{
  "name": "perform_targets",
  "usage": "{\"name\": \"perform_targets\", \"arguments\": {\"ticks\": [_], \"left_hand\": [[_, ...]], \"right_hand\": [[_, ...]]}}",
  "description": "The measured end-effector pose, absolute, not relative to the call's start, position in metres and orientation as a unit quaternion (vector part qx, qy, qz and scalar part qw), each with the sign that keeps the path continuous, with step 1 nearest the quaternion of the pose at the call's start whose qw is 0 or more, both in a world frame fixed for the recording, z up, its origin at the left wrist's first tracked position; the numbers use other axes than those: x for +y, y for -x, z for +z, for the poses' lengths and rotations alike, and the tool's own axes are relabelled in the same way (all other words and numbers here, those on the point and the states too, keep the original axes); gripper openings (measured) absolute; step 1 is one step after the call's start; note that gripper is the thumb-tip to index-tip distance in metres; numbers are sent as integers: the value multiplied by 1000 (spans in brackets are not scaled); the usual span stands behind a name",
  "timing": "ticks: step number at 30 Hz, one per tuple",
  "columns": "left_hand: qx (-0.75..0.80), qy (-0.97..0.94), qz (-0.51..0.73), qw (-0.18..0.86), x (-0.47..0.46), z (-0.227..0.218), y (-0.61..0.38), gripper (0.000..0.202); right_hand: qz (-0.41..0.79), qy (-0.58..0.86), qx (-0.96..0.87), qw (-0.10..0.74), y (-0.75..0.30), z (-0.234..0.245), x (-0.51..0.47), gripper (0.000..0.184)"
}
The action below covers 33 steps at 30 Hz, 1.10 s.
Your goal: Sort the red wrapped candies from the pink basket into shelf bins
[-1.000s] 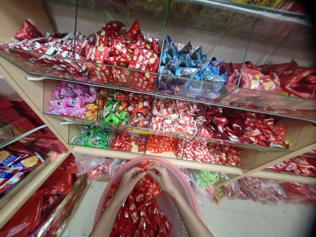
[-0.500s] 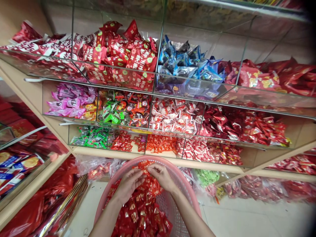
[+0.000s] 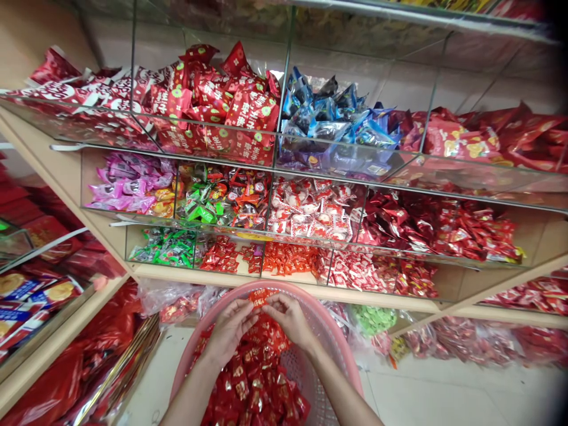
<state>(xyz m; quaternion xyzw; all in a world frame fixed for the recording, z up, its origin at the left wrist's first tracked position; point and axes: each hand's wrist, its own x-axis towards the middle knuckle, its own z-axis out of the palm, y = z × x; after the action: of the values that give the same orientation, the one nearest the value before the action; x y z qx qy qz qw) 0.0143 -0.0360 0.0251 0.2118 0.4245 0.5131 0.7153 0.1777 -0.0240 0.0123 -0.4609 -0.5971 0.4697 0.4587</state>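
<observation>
A round pink plastic basket (image 3: 350, 343) with a perforated wall stands below me. Many small red-wrapped candies (image 3: 242, 384) with gold print lie in it. Over its far side, my left hand (image 3: 231, 331) and my right hand (image 3: 288, 319) come together, fingertips pinching a red candy bag (image 3: 262, 296) with gold lettering. Its lower part hangs toward the candies, and I cannot tell where it ends among the red wrappers. The fingers partly cover the pinched edge.
Tiered shelves with glass dividers rise ahead, holding green candies (image 3: 166, 245), orange-red candies (image 3: 288, 258), white-and-red candies (image 3: 310, 207) and blue packets (image 3: 328, 112). A wooden shelf edge (image 3: 177, 274) runs just behind the basket. Plastic bags (image 3: 373, 319) lie beneath. Red packaging (image 3: 48, 378) fills the left.
My two hands have shifted slightly at the top of the red bag, fingertips still pinching it. The camera view has moved a little; the basket and shelves stay put.
</observation>
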Motion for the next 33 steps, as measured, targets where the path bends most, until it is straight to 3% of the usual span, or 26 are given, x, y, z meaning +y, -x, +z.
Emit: {"name": "perform_targets", "arguments": {"ticks": [6, 12, 15, 18, 26, 33], "left_hand": [[437, -230, 512, 703, -39, 27, -14, 21], [485, -340, 533, 605, -43, 24, -21, 22], [481, -327, 542, 606, -44, 25, -24, 22], [463, -276, 561, 629, -43, 28, -27, 23], [436, -229, 579, 650, -41, 33, -34, 25], [480, -332, 544, 603, -45, 26, -27, 19]], "right_hand": [[450, 452, -622, 454, -178, 19, -25, 26], [297, 481, -697, 441, -175, 18, -29, 21], [276, 486, -685, 468, -172, 18, -31, 21], [310, 502, -626, 509, -168, 20, -32, 22], [544, 455, -398, 582, -162, 14, -27, 20], [492, 466, -513, 527, -171, 14, -25, 24]]}}
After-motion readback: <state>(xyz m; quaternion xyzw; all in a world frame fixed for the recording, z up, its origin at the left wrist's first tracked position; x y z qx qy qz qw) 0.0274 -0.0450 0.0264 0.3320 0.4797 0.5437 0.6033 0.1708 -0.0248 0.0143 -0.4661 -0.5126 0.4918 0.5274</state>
